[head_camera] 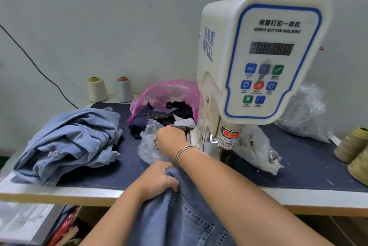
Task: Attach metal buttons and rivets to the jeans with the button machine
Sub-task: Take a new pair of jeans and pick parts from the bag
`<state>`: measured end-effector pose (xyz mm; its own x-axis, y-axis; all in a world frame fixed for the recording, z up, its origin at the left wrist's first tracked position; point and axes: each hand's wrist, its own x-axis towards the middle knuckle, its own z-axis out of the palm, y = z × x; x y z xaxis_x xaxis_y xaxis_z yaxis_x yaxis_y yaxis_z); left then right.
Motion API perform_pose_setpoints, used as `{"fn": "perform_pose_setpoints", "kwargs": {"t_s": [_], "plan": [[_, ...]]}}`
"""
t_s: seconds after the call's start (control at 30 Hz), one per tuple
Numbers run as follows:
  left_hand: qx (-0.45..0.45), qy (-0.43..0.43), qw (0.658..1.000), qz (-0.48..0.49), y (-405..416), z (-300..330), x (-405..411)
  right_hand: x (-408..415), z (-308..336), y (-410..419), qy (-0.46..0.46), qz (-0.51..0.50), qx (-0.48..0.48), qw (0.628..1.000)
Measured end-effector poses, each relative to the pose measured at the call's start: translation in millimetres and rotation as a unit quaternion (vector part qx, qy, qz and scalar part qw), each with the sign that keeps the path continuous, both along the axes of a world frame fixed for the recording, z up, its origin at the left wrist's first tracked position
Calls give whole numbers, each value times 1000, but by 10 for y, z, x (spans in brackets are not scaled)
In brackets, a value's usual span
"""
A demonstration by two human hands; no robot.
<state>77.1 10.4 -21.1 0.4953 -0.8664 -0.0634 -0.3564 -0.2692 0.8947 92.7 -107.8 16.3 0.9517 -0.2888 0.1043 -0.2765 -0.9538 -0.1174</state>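
While your arms cross in front of you, start at the left end of the table (59,193), where a heap of pale denim garments (71,142) lies crumpled on the dark blue cloth (298,168) that covers the top. Behind the heap, near the back edge, a cream thread cone (97,89) and a grey thread cone (125,89) stand upright side by side. Just right of them a pink plastic bag (165,91) gapes open over dark fabric scraps (179,109).

Your left hand (159,180) sits at the front edge, fingers curled into a bunched fold of the jeans (179,220), which hang from the edge down toward you with a back pocket showing. Your right hand (171,140), a metal bracelet (185,153) on its wrist, reaches over the left into a clear plastic bag (148,147); its fingertips are hidden, so you cannot tell whether they pinch anything.

Touching the right side of that bag stands the white button machine (264,56), its control panel facing you and its dark plunger (226,152) hanging just right of your wrist. Beyond it lie another clear bag (256,146) and a crinkled one (306,114) by the back edge. Two olive thread cones (354,146) stand at the right edge.
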Motion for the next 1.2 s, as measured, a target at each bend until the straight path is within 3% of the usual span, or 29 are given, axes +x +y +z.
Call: {"fn": "perform_pose_setpoints", "kwargs": {"t_s": [0.5, 1.2], "plan": [[99, -14, 995, 0, -30, 31, 25, 93, -235, 53, -18, 74, -136, 988], [115, -29, 993, -6, -21, 101, -25, 74, -312, -14, -34, 0, -71, 997]]}}
